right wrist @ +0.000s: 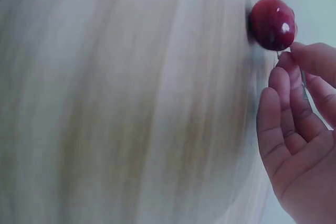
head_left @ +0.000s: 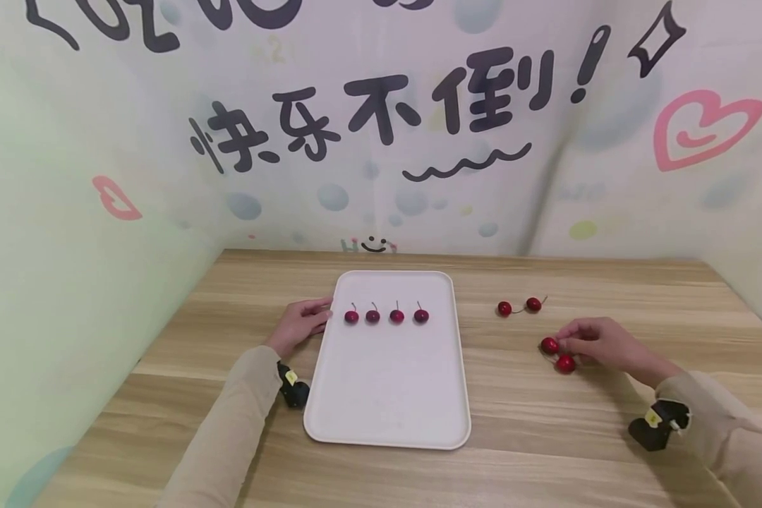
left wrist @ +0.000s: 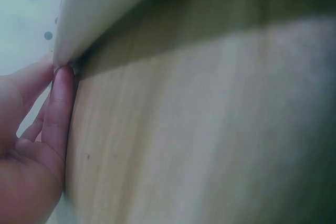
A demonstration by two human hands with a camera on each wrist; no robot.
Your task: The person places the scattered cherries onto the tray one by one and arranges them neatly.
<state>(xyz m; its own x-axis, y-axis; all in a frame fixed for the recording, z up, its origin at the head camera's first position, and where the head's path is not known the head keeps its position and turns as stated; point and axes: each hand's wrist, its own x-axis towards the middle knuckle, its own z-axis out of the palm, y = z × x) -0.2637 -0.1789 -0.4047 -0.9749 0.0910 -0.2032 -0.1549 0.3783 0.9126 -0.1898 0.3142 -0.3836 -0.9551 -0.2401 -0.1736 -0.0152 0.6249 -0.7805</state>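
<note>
A white rectangular tray (head_left: 387,381) lies on the table, with a row of several dark red cherries (head_left: 396,317) across its far half, stems pointing away. My left hand (head_left: 300,323) holds the tray's left rim; the left wrist view shows the thumb and a fingertip (left wrist: 64,77) meeting at its edge. To the right of the tray, my right hand (head_left: 600,344) pinches a cherry (head_left: 549,345) by its stem. Another cherry (head_left: 566,363) sits just in front of that one. Up close in the right wrist view, a glossy cherry (right wrist: 273,23) is right at the fingertips.
Two more cherries with stems, one (head_left: 504,308) left of the other (head_left: 533,304), lie on the wooden table (head_left: 521,423) farther back. A printed cloth (head_left: 330,212) hangs behind the table. Each wrist carries a small black camera (head_left: 652,429).
</note>
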